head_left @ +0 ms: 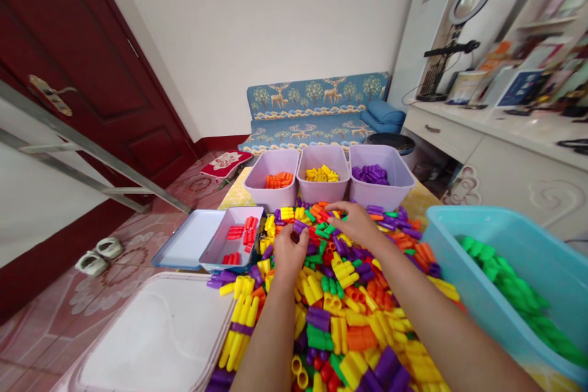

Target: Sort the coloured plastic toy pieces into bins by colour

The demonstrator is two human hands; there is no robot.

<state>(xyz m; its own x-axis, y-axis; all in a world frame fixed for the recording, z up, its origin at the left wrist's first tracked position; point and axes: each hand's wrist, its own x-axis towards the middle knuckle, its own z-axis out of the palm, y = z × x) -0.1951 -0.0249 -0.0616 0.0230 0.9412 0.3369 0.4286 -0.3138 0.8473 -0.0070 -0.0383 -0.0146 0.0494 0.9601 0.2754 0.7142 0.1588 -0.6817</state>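
Your left hand (289, 251) pinches a smooth purple tube (299, 226); your right hand (356, 223), fingers spread, rests empty on the glossy plastic tube heap (349, 312) near the table's far edge.

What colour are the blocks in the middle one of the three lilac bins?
Yellow blocks, clearest in the head view.
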